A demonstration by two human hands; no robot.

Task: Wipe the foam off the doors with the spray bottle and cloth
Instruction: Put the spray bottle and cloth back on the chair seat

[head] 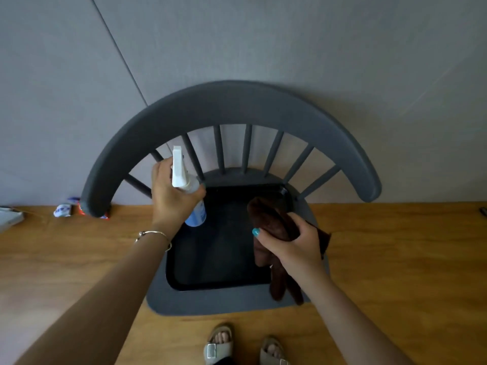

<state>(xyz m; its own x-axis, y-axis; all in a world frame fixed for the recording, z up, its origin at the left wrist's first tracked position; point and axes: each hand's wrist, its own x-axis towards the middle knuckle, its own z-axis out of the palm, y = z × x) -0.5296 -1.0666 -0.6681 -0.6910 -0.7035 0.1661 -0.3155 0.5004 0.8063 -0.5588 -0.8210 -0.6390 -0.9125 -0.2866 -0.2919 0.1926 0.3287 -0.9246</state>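
Left hand (pixel 172 196) grip curls round the spray bottle (pixel 190 191); right hand (pixel 292 243) grip clutches the cloth (pixel 271 219)

spray bottle (pixel 193 198): translucent blue body with a white trigger head, tilting nozzle-up, hanging over the dark tray's left rear corner, gripped round its neck.
cloth (pixel 276 233): dark brown, bunching in a grip, its loose end drooping over the tray's right edge.
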